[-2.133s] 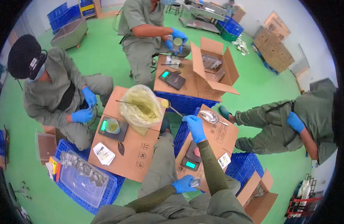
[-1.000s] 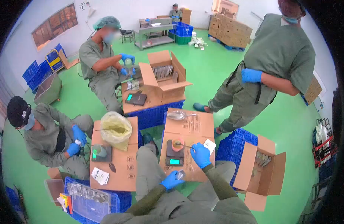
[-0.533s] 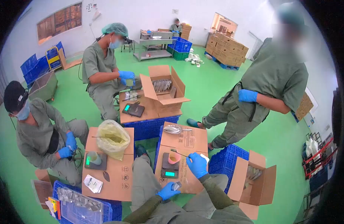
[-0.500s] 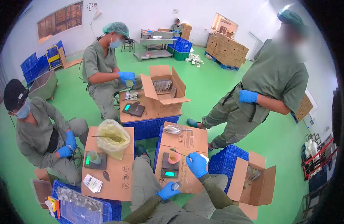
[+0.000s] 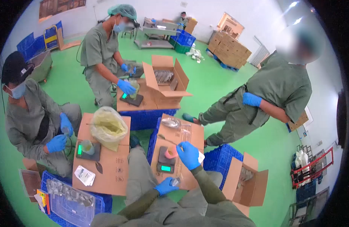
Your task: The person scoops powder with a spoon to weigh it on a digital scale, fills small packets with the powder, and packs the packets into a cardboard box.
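My right hand (image 5: pixel 189 155), in a blue glove, is closed on a long-handled spoon (image 5: pixel 167 140) and hovers right of a pink cup (image 5: pixel 171 152). The spoon's tip points past the cup toward the far left. That cup stands on a dark digital scale (image 5: pixel 166 162) with a lit green display, on a cardboard-topped surface (image 5: pixel 187 173). Lower down, my left hand (image 5: pixel 166 187) grips a small clear packet (image 5: pixel 176 182) near the cardboard's front edge. Its contents are too small to tell. A shiny metal scoop (image 5: pixel 170 122) lies at the cardboard's far end.
An open carton (image 5: pixel 258 189) stands at my right beside a blue crate (image 5: pixel 222 162). At left, another cardboard top (image 5: pixel 119 157) bears a plastic bag (image 5: pixel 109 128), a scale and a cup. Two co-workers sit across from me; another person stands at right.
The spoon has swung from the pink cup's rim to beyond it. My head view has shifted. The co-worker at the far box now holds a cup over the scale, hands apart.
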### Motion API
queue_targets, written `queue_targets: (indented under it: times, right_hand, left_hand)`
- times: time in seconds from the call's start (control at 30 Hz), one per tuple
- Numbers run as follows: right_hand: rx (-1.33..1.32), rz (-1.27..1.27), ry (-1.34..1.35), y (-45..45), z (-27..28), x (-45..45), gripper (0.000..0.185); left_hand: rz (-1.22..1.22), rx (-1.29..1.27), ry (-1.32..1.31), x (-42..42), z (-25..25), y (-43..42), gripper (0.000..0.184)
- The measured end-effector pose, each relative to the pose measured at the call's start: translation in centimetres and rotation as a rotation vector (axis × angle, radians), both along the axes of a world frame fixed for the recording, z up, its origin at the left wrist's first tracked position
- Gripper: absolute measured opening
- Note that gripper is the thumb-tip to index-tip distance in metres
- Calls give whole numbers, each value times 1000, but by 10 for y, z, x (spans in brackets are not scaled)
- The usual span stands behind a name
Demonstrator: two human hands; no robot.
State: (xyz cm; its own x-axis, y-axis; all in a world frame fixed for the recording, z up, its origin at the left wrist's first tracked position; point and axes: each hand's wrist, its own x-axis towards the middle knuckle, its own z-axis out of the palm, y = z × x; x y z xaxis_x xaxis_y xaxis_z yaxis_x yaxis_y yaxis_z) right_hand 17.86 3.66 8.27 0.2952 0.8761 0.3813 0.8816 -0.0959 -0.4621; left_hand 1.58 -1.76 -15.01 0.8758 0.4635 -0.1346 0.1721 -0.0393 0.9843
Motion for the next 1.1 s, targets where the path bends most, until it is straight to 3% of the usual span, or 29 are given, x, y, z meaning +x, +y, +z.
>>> queue_targets:
  times: [0.1, 0.3, 0.33, 0.47, 0.53, 0.6, 0.7, 0.87, 0.93, 1.03, 1.1]
  right_hand:
    - [65, -15, 32, 5, 6, -5, 14]
    - [51, -161, 18, -11, 12, 11, 17]
    - [39, -184, 15, -19, 9, 14, 19]
    - [-56, -373, 39, -51, -23, 35, 24]
    - [-100, -433, 48, -69, -43, 44, 27]
    - [-74, -425, 34, -83, -55, 50, 28]
    - [-45, -439, 31, -92, -57, 53, 29]
    - [-74, -478, 110, -110, -45, 46, 30]
    - [-77, -479, 111, -109, -47, 54, 31]
    - [-37, -494, 92, -115, -54, 54, 31]
    - [-75, -503, 123, -119, -59, 54, 32]
  left_hand:
    - [-53, -85, 74, -6, 18, -3, 68]
    - [-54, -6, 20, -10, 25, -4, 67]
    - [-44, 10, 34, -4, -2, -6, 65]
    - [-16, 34, 23, -4, 0, -2, 66]
    - [2, -72, 3, -2, -13, -6, 67]
    - [-42, -165, 24, -6, -11, -6, 72]
    - [-20, -8, 89, -9, -4, -4, 71]
    - [49, -154, -59, -8, -25, -4, 64]
    - [23, -221, -3, -12, -3, 3, 61]
    - [29, -49, -101, -12, 2, 2, 59]
    - [48, -127, -18, -11, -8, 1, 66]
